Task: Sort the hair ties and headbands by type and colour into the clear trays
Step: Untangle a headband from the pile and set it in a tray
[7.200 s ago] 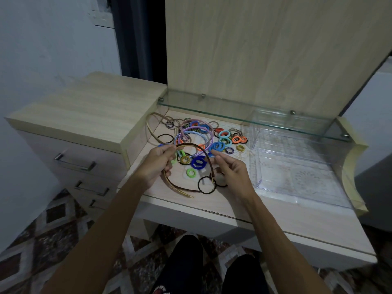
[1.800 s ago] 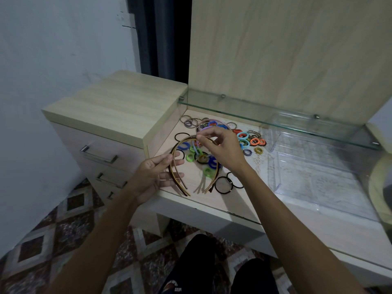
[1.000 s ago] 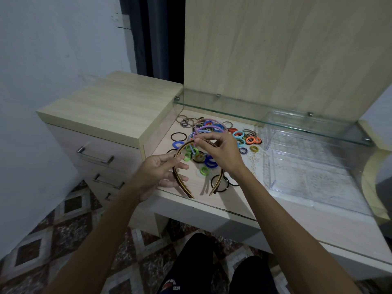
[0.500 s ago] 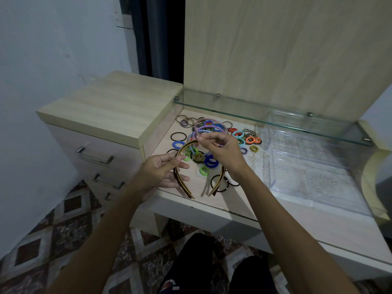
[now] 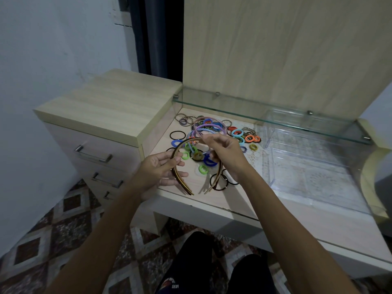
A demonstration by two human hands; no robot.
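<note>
A person is wearing black trousers (image 5: 192, 259) carrying small white and red lettering near the knee, too small to read. Both forearms are showing bare to the frame's edge, with no sleeves, rings or watch visible.

Dim, even indoor light with a cool cast, seen through a wide-angle lens.

No single lamp shows; soft shadows fall under the brown headbands (image 5: 182, 179) near the frame's centre and beneath the desk (image 5: 212, 209) edge. The glass shelf (image 5: 275, 117) at centre right carries faint pale reflections, and the clear trays (image 5: 318, 166) look hazy and low in contrast. Straight edges bow toward the frame's sides. The right hand (image 5: 227, 153) is slightly smeared by motion; the floor at the bottom is soft and grainy.
</note>
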